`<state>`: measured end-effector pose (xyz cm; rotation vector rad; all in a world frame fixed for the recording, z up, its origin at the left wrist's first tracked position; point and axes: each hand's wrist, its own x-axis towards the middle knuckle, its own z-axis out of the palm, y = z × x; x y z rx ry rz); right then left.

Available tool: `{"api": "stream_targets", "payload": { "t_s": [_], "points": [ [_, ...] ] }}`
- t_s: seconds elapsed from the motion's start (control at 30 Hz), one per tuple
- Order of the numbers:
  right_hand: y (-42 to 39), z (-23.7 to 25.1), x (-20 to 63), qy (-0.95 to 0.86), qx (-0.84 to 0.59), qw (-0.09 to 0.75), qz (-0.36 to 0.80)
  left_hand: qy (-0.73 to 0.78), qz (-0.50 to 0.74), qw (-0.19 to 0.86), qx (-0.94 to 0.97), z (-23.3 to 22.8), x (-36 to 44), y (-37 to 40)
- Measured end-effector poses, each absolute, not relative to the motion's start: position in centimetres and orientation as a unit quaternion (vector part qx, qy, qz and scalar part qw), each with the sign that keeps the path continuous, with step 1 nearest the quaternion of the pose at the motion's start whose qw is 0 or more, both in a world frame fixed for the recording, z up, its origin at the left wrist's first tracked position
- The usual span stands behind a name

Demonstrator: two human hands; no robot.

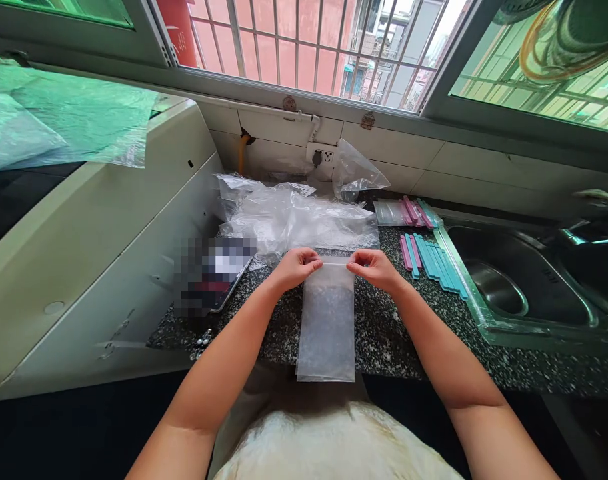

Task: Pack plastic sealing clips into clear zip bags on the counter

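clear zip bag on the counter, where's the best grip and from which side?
Grip the bag at its top edge, one corner per hand, coming from above. It lies flat on the counter with its bottom hanging over the near edge; the stiffer top strip is the only firm part. The left hand and right hand pinch it there now.

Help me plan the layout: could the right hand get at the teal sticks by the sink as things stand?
Probably yes: the teal sticks lie on bare counter just beside the right hand, nothing between, though it now pinches the clear bag.
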<state>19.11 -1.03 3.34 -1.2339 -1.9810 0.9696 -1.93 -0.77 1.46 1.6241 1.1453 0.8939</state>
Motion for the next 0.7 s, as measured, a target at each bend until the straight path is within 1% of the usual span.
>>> {"api": "stream_targets", "payload": {
  "t_s": [0.37, 0.6, 0.7],
  "points": [
    [-1.18, 3.07, 18.59, -0.757, -0.457, 0.279, 0.375, 0.443, 0.348, 0.449, 0.694, 0.94, -1.77, -0.77],
    [-1.21, 2.96, 18.48, -0.757, -0.467, 0.295, 0.349, 0.454, 0.355, 0.450, 0.683, 1.06, -1.74, -0.88],
    [-1.19, 3.05, 18.58, -0.753, -0.471, 0.310, 0.339, 0.447, 0.367, 0.473, 0.665, 1.02, -1.76, -0.83]
  ]
}}
